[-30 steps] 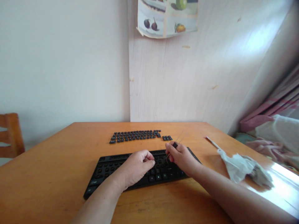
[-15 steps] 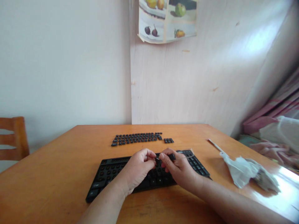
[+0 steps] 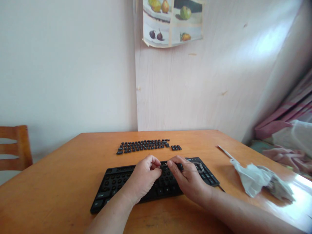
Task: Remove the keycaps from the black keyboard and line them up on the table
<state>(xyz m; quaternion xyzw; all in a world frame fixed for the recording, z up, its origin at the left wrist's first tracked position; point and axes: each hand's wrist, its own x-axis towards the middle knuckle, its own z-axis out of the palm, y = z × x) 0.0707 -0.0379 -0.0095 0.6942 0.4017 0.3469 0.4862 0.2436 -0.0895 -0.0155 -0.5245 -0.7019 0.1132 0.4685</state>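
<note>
A black keyboard (image 3: 168,191) lies slightly angled on the wooden table, with many key positions on its left and middle bare of caps. My right hand (image 3: 187,172) is closed around a wire keycap puller (image 3: 179,166). The puller's black handle shows between thumb and fingers, and its thin wire loops stick out to the right over the number pad. Above the keyboard's upper middle, my left hand (image 3: 146,175) has thumb and fingers pinched close to the right fingertips. Whatever the left fingers hold is too small and hidden to make out.
Removed black keycaps (image 3: 142,146) lie in rows behind the keyboard, with a small separate group (image 3: 176,148) to their right. A crumpled plastic bag (image 3: 253,177) rests on the table's (image 3: 60,169) right side. A wooden chair (image 3: 23,148) stands at the left.
My hands have drawn slightly apart, and the puller has turned in my right hand so its wire loops show more. The whole view has shifted slightly.
</note>
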